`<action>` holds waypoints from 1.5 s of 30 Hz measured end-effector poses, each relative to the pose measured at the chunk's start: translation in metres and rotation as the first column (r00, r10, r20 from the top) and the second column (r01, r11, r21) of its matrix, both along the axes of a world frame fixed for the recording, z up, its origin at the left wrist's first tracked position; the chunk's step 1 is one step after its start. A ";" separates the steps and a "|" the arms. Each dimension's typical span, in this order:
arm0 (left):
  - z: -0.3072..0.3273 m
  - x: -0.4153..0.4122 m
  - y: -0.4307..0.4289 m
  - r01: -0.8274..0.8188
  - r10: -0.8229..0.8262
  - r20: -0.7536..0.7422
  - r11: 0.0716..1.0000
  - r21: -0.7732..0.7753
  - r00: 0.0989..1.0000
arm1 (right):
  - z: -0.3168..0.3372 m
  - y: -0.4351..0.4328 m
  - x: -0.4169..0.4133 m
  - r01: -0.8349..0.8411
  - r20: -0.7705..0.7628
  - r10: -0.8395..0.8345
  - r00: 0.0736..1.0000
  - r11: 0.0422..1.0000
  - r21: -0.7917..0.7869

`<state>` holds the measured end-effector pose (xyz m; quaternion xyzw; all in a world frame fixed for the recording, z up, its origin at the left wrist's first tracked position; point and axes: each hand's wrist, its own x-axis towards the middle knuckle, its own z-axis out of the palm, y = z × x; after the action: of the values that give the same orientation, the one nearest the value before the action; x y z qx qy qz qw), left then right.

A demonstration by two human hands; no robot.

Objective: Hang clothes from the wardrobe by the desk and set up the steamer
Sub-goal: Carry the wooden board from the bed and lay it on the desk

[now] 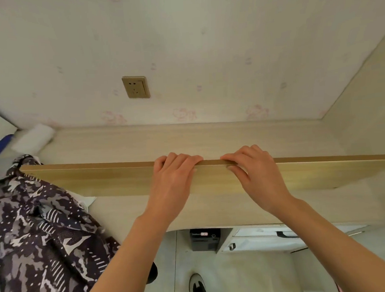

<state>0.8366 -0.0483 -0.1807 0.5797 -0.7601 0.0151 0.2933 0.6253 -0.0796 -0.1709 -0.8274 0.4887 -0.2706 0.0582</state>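
Observation:
A long light-wood board stands on edge across the desk. My left hand and my right hand sit side by side at its middle, fingers curled over its top edge. A dark patterned garment hangs at the left, touching the board's left end and draping below the desk. No steamer is in view.
A wall socket sits on the wallpapered wall above the desk. A white folded cloth lies at the desk's back left. Below the desk are a dark box, white drawers and my shoe on the floor.

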 end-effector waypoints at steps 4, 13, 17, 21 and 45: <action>-0.011 0.003 -0.018 0.014 -0.013 -0.026 0.999 0.033 1.000 | -0.007 -0.017 0.003 0.004 -0.012 -0.003 1.000 0.998 0.056; -0.027 -0.001 -0.035 0.013 -0.006 -0.059 0.992 0.127 0.998 | -0.020 -0.040 -0.003 -0.040 -0.008 0.042 0.999 0.987 0.156; -0.029 -0.005 -0.038 0.007 0.005 -0.075 0.988 0.156 0.997 | -0.020 -0.047 -0.007 -0.050 -0.024 0.056 0.998 0.977 0.206; -0.032 -0.006 -0.041 -0.005 0.022 -0.084 0.979 0.204 0.996 | -0.022 -0.053 -0.007 -0.058 -0.043 0.071 0.997 0.965 0.257; -0.070 0.005 -0.090 -0.183 0.171 0.139 0.980 0.081 0.975 | -0.028 -0.124 0.005 -0.080 -0.178 0.153 0.972 0.928 0.363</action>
<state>0.8418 -0.1386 -0.2508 0.6559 -0.7230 0.0438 0.2125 0.6303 -0.2039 -0.1987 -0.8544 0.4824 -0.0887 0.1716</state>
